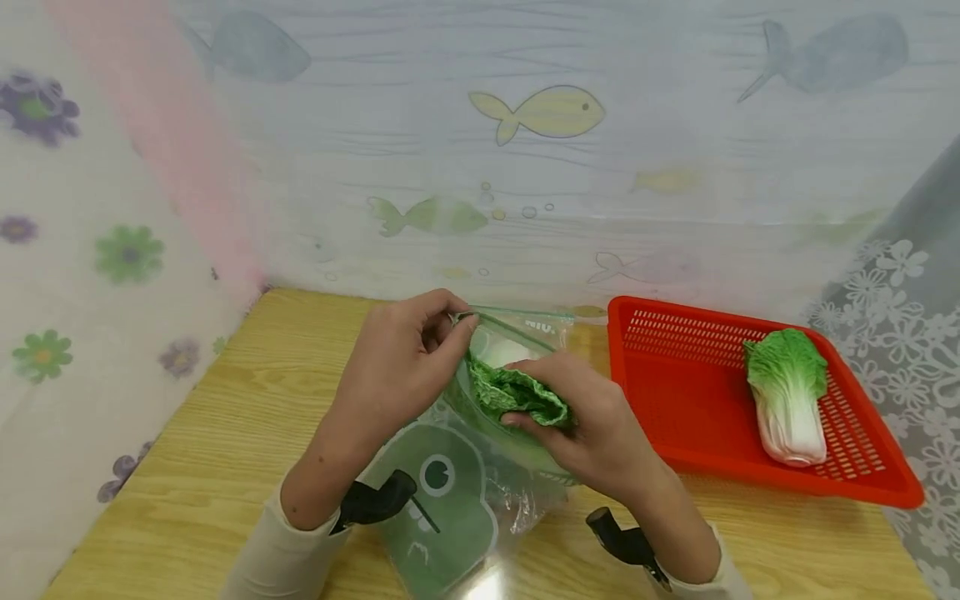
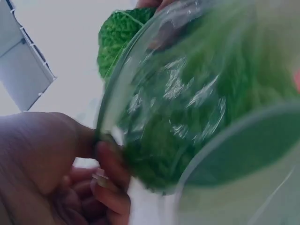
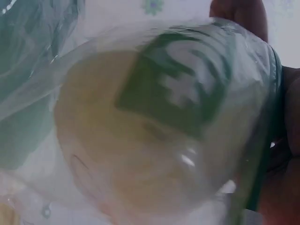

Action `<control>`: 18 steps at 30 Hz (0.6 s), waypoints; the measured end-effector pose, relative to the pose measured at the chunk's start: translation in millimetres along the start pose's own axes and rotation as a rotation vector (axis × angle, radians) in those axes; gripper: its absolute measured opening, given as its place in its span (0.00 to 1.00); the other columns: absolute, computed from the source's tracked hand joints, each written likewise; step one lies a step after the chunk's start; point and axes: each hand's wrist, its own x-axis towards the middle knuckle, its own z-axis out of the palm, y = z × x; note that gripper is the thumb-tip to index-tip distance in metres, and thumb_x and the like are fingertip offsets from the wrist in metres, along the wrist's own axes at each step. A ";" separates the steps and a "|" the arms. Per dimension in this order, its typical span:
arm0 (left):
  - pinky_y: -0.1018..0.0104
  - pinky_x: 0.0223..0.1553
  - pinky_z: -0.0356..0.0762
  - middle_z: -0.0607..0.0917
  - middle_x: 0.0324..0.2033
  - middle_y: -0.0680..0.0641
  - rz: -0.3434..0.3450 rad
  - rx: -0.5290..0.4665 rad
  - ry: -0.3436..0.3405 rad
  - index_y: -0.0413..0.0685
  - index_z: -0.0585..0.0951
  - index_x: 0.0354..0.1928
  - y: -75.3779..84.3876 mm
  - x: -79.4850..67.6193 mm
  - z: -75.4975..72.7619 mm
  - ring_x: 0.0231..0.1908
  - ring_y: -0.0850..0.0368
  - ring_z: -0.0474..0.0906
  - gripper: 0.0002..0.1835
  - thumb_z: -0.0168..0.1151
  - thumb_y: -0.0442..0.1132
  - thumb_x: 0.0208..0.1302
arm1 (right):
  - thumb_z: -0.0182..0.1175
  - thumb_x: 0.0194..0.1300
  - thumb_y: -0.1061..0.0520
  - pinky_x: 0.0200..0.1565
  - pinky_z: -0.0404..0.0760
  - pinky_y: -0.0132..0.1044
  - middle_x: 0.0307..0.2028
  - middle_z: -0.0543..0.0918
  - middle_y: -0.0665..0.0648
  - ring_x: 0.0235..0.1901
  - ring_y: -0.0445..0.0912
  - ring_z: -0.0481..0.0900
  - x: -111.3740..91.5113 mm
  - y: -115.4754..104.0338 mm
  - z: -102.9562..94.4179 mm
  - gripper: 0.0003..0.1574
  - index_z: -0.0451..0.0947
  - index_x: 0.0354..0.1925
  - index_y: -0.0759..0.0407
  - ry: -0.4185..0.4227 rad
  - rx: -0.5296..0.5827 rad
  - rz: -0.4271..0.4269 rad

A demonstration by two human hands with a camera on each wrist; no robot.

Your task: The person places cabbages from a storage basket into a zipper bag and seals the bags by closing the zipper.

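A clear zip-top bag [image 1: 450,525] with a green cartoon face stands tilted over the table, its green-edged mouth spread. My left hand [image 1: 401,358] pinches the left corner of that mouth between thumb and finger. In the mouth is a Chinese cabbage [image 1: 517,392], and my right hand [image 1: 600,421] grips its crinkled green leaf end. Through the plastic in the left wrist view, green leaves [image 2: 187,103] show. A pale, rounded bulk, blurred, presses against the bag [image 3: 117,140] in the right wrist view.
To the right stands a red plastic basket [image 1: 675,400] with slotted walls. Another Chinese cabbage [image 1: 787,408] lies in it, leaves toward the back. The wooden table [image 1: 225,433] meets fish-printed and flower-printed curtains behind and at the sides.
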 end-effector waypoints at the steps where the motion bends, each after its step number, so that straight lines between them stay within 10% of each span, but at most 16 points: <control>1: 0.63 0.23 0.73 0.77 0.18 0.58 0.044 -0.013 -0.004 0.49 0.90 0.45 0.6 -0.2 1.6 0.17 0.64 0.71 0.06 0.65 0.36 0.77 | 0.71 0.71 0.47 0.58 0.83 0.36 0.53 0.86 0.54 0.52 0.48 0.84 -0.5 -0.3 2.1 0.27 0.81 0.61 0.57 -0.018 -0.019 0.024; 6: 0.70 0.21 0.72 0.84 0.23 0.57 0.230 -0.103 -0.068 0.46 0.91 0.45 9.0 -3.2 17.2 0.18 0.69 0.70 0.07 0.65 0.34 0.76 | 0.77 0.65 0.58 0.49 0.88 0.45 0.48 0.89 0.54 0.47 0.48 0.86 -1.9 -5.8 13.2 0.27 0.81 0.59 0.60 -0.026 -0.214 0.224; 10: 0.71 0.19 0.71 0.83 0.22 0.57 0.208 -0.212 -0.043 0.46 0.91 0.46 15.0 -5.8 26.2 0.16 0.69 0.69 0.07 0.64 0.34 0.77 | 0.79 0.60 0.59 0.40 0.88 0.45 0.41 0.90 0.58 0.38 0.50 0.87 -1.6 -10.6 17.5 0.26 0.84 0.55 0.64 0.027 -0.314 0.343; 18: 0.63 0.13 0.71 0.81 0.18 0.57 0.060 -0.287 0.107 0.47 0.89 0.47 6.6 -4.1 12.2 0.11 0.61 0.74 0.07 0.62 0.37 0.79 | 0.77 0.65 0.59 0.64 0.81 0.43 0.66 0.83 0.54 0.64 0.49 0.83 -1.6 -14.7 -9.4 0.37 0.78 0.71 0.56 0.029 -0.019 0.240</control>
